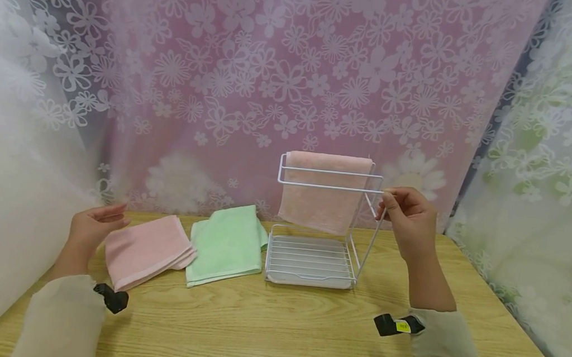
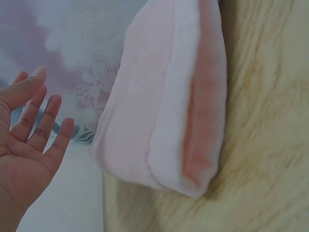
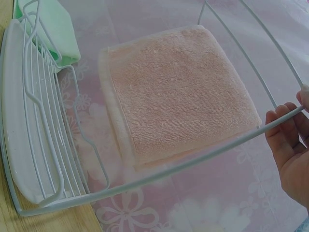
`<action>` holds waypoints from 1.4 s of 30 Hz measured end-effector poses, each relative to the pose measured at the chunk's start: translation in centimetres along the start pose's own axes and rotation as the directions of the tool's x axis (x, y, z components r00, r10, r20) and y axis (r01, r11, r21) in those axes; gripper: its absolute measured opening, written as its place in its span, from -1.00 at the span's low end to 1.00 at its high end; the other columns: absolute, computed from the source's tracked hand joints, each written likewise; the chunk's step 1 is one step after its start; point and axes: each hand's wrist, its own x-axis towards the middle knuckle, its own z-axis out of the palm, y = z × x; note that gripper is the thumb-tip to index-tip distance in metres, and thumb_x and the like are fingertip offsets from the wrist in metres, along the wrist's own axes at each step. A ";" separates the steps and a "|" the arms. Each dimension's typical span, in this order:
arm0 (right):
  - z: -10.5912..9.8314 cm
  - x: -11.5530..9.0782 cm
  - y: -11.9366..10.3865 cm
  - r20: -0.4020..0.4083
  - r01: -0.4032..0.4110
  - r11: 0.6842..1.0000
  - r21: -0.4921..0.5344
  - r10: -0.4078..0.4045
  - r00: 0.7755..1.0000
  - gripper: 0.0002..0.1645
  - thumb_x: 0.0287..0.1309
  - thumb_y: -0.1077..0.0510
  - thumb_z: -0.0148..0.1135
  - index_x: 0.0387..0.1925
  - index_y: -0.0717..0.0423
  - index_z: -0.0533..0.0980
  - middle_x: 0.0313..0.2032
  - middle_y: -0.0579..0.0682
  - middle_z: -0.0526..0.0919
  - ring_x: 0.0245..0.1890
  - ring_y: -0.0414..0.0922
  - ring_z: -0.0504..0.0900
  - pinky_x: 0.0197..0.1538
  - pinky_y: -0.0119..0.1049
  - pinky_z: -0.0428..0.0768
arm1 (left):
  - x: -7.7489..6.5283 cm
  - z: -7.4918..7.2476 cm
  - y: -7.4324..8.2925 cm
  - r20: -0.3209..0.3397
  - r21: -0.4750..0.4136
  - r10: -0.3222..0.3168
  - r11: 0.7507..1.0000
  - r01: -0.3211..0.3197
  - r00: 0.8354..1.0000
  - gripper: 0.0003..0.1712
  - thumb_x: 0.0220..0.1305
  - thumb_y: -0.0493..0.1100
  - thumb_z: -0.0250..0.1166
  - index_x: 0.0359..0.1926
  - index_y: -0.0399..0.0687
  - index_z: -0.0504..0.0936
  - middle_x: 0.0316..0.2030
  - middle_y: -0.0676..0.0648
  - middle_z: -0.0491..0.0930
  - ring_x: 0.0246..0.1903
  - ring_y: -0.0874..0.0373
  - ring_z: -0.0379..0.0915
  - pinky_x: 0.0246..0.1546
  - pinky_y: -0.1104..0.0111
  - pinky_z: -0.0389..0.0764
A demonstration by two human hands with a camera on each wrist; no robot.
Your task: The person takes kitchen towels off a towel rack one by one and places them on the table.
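A white wire rack stands on the table, with a folded peach towel hanging over its rear top bar. My right hand pinches the rack's upper right corner between thumb and fingers; the right wrist view shows the fingers at that bar. My left hand hovers by the left edge of a folded pink towel, its fingers loosely extended and holding nothing. In the left wrist view the palm faces the camera, apart from the towel. Between the pink towel and the rack lies a folded green towel.
A white tray sits under the rack's lower wires. The wooden table extends in front of the towels and rack. Flower-patterned curtains hang behind and at both sides.
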 end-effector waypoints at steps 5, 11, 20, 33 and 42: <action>0.0 0.0 -0.1 -0.001 -0.001 1.000 -0.012 0.001 1.000 -0.84 0.29 0.37 0.17 -0.23 0.51 0.51 -0.47 0.20 0.54 -0.56 -0.06 0.56 -0.37 -0.44 0.64 | -0.3 0.1 0.0 0.000 -0.053 0.024 0.998 -0.024 1.000 -0.53 0.16 -0.12 0.46 0.13 0.09 0.65 -0.36 0.48 0.56 -0.27 0.61 0.50 -0.28 0.72 0.47; 0.0 0.0 -0.1 -0.003 -0.001 1.000 -0.017 0.000 1.000 -0.88 0.29 0.37 0.17 -0.25 0.42 0.56 -0.48 0.17 0.55 -0.56 -0.07 0.56 -0.38 -0.44 0.63 | -0.6 0.3 0.4 0.018 -0.095 0.006 0.995 -0.004 1.000 -0.56 0.17 -0.14 0.45 0.11 0.12 0.67 -0.34 0.48 0.57 -0.27 0.62 0.50 -0.28 0.70 0.50; 0.1 0.0 0.0 -0.002 -0.004 1.000 -0.006 0.004 1.000 -0.80 0.29 0.38 0.16 -0.22 0.57 0.48 -0.48 0.14 0.57 -0.56 -0.08 0.57 -0.38 -0.43 0.63 | -1.5 0.5 1.5 0.035 -0.151 0.010 0.988 -0.004 0.999 -0.68 0.14 -0.22 0.46 -0.08 0.23 0.74 -0.33 0.44 0.60 -0.28 0.57 0.53 -0.28 0.68 0.52; 0.1 0.0 -0.2 -0.011 -0.017 0.999 -0.042 0.016 1.000 -0.88 0.30 0.35 0.17 -0.25 0.40 0.56 -0.47 0.16 0.56 -0.56 -0.06 0.56 -0.37 -0.44 0.63 | -2.1 1.0 3.3 0.042 -0.080 -0.001 0.997 0.004 0.999 -0.57 0.16 -0.13 0.46 0.08 0.13 0.68 -0.26 0.41 0.62 -0.04 0.40 0.41 -0.21 0.67 0.50; 0.1 0.0 -0.2 -0.018 -0.026 0.999 -0.033 0.026 1.000 -0.89 0.29 0.34 0.18 -0.26 0.38 0.57 -0.47 0.18 0.55 -0.56 -0.07 0.56 -0.36 -0.44 0.63 | -3.2 1.7 4.2 0.059 -0.091 0.060 0.994 -0.055 0.996 -0.52 0.15 -0.08 0.47 0.12 0.08 0.66 -0.23 0.43 0.59 0.12 0.24 0.33 -0.17 0.67 0.48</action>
